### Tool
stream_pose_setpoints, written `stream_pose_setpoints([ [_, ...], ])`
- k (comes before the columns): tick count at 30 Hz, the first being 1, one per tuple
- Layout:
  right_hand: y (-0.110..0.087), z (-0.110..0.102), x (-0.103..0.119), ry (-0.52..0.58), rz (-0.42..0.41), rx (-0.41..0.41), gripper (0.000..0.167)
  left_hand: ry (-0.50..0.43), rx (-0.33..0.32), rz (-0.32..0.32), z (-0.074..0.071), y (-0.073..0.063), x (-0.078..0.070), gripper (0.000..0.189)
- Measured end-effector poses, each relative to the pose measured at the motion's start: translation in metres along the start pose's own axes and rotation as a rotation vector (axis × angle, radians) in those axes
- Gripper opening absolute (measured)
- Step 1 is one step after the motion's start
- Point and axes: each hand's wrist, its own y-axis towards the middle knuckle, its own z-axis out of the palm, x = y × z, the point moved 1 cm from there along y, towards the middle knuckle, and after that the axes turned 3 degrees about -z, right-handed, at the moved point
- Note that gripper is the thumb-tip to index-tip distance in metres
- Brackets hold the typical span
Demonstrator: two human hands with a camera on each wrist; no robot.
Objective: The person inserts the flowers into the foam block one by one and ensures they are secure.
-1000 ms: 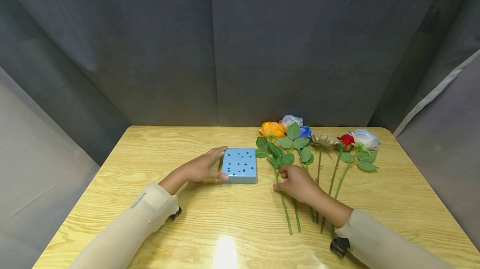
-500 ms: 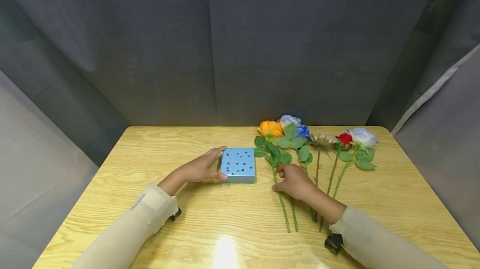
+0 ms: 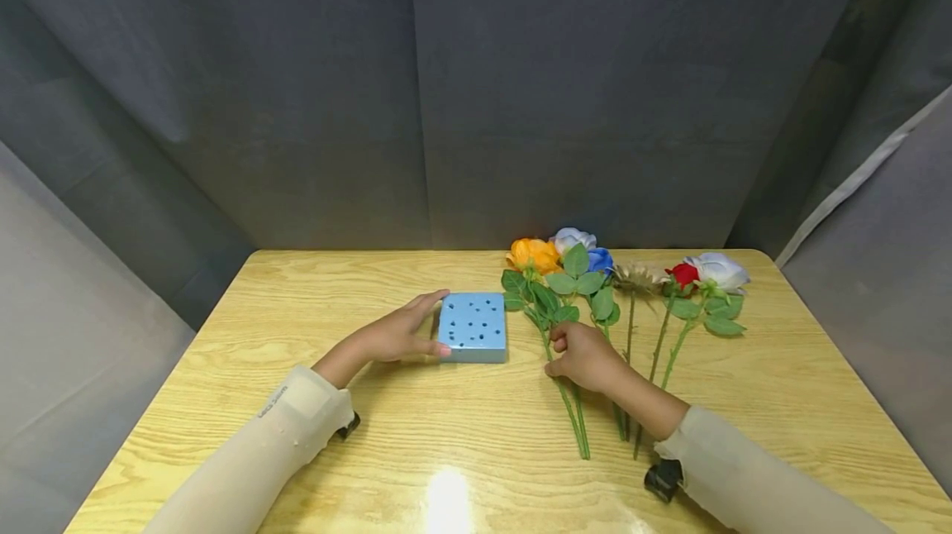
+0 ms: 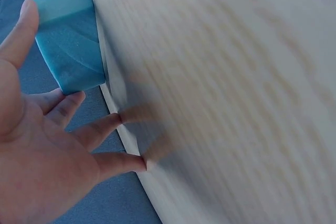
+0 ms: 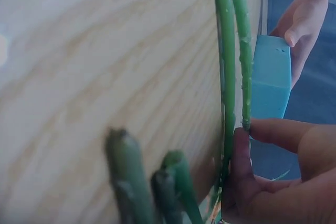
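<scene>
A light blue foam block [image 3: 472,317] with several small holes in its top lies on the wooden table. My left hand [image 3: 397,334] holds its left side, thumb at the near corner and forefinger at the far one. In the left wrist view the other fingers spread beside the block [image 4: 68,45], their tips against the tabletop. My right hand [image 3: 589,359] pinches the green stem [image 5: 244,51] of an artificial orange flower [image 3: 532,255] between thumb and forefinger. That flower lies on the table. A second green stem [image 5: 227,66] runs close alongside; its flower end is hidden among leaves.
Pale lilac [image 3: 573,240] and blue [image 3: 599,261] flowers lie behind the orange one. Farther right are a beige flower [image 3: 638,276], a red rose [image 3: 683,275] and a white flower [image 3: 717,271]. Grey curtains [image 3: 424,104] stand behind the table [image 3: 357,468].
The orange flower's stem has swung: its lower end moved right toward the neighbouring stem, its bloom slightly left. My right hand shifted a little with it. The left hand and block stayed put.
</scene>
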Motion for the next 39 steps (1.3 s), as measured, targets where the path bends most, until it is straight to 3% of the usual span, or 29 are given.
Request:
stream_pose_setpoints([
  [14, 0.004, -0.012, 0.002, 0.197, -0.016, 0.081, 0.048, -0.007, 0.002, 0.005, 0.000, 0.000, 0.000, 0.108],
  [20, 0.002, -0.019, 0.004, 0.418, 0.034, 0.147, 0.060, 0.001, 0.000, 0.010, 0.000, -0.001, 0.000, 0.108],
  [27, 0.000, -0.023, 0.006, 0.679, 0.075, 0.224, 0.054, -0.008, 0.002, 0.004, 0.000, -0.001, -0.001, 0.108],
  [31, -0.003, -0.022, 0.003, 0.836, 0.127, 0.273, 0.059, -0.008, 0.004, -0.004, 0.000, -0.001, -0.001, 0.108],
  [39, -0.009, -0.018, 0.003, 0.967, 0.130, 0.401, 0.079, -0.008, 0.000, -0.007, 0.000, 0.000, -0.001, 0.107],
])
